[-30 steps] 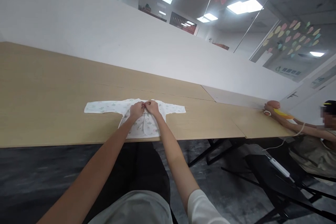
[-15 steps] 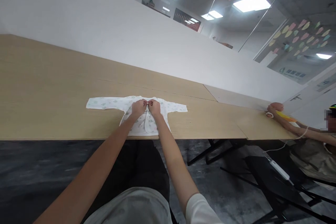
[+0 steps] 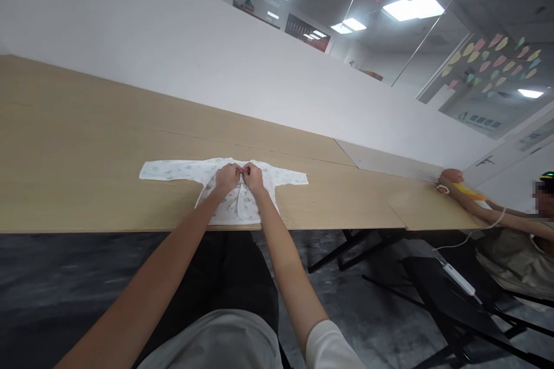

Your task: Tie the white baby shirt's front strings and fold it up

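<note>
A small white baby shirt (image 3: 173,170) with a pale print lies spread on the table, sleeves stretched out to both sides and its hem towards me. My left hand (image 3: 227,177) pinches the front opening just below the neckline. Right beside it, my right hand (image 3: 252,176) pinches the other edge of the same opening, fingertips almost touching those of the left. Whatever fastener sits between the fingertips is hidden. Below the hands the front placket runs down to the hem.
The wooden table (image 3: 86,127) runs along a white partition (image 3: 194,63). At the far right another person's arms (image 3: 471,202) reach to a doll (image 3: 452,176) in yellow. A black folding chair (image 3: 441,282) with a white power strip (image 3: 459,278) on it stands at the right.
Both hands stay at the neckline with only slight finger movement. The whole view has shifted a few pixels; the shirt lies as before.
</note>
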{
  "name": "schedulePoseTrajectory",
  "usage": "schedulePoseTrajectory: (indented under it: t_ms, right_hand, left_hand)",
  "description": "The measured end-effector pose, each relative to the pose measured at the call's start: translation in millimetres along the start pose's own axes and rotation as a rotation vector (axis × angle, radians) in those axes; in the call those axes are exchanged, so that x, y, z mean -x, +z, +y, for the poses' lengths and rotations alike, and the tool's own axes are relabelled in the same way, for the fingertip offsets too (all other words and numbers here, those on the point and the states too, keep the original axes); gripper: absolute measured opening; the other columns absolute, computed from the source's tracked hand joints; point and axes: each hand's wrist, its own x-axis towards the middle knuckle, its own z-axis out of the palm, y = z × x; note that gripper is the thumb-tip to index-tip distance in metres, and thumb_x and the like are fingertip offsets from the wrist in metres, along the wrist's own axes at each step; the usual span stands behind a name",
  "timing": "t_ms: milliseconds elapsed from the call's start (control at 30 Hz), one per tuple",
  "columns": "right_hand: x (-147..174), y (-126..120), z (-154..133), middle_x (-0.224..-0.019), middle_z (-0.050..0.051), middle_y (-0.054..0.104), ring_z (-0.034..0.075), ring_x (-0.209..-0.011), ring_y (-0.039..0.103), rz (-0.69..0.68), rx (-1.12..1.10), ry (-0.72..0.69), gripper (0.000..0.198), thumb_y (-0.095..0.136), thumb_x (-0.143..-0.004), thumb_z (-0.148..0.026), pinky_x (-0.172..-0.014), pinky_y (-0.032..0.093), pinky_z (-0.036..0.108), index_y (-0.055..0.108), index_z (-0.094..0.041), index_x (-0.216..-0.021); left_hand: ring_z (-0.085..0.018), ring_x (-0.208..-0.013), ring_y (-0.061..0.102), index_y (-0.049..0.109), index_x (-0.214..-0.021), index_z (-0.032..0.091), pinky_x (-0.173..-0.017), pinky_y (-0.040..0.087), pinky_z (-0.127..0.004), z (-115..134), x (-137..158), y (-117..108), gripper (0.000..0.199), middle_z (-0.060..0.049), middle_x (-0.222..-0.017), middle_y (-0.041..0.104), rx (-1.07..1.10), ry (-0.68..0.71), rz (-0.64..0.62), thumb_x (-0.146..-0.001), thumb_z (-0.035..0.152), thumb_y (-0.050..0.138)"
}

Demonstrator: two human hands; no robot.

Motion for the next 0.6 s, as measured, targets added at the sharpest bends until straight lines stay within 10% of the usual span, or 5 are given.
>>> schedulePoseTrajectory:
  t_ms: [600]
  right_hand:
    - [10, -9, -13, -0.076, -0.002, 0.072, 0.014, -0.076, 0.069, 0.098, -0.105, 0.187, 0.029, 0.050, -0.080, -0.009, -0.079, 0.053, 0.022, 0.066, -0.021, -0.101]
  left_hand:
    - [-0.023, -0.106, 0.066, 0.073, -0.106, 0.018, -0.092, 0.048, -0.031, -1, 1, -7, 0.032, -0.009, -0.114, 0.074, 0.191, 0.001, -0.005, -0.090, 0.026, 0.045]
